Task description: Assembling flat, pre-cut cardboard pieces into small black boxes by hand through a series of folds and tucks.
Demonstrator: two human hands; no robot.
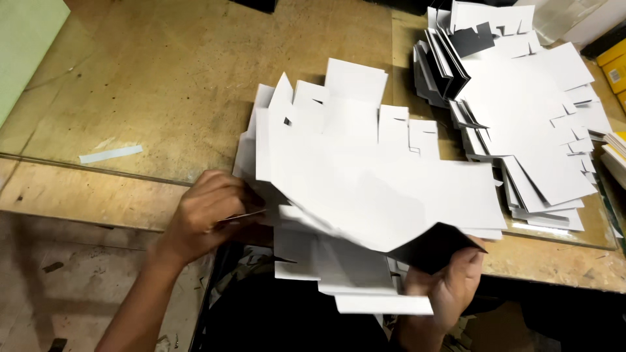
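Observation:
A loose stack of flat white die-cut card sheets [365, 176] with notched tabs lies at the near edge of a wooden table [163, 85]. My left hand [212, 212] grips the stack's left edge, fingers closed around several sheets. My right hand [450, 287] holds the stack's lower right corner from below, where one sheet is folded up and shows its black underside [433, 248]. More white sheets [358, 287] hang off the table edge between my hands.
A second, larger heap of the same white and black card sheets [528, 111] spreads over the far right of the table. A small white paper strip [111, 154] lies at the left. A pale green board [26, 39] leans at the far left corner.

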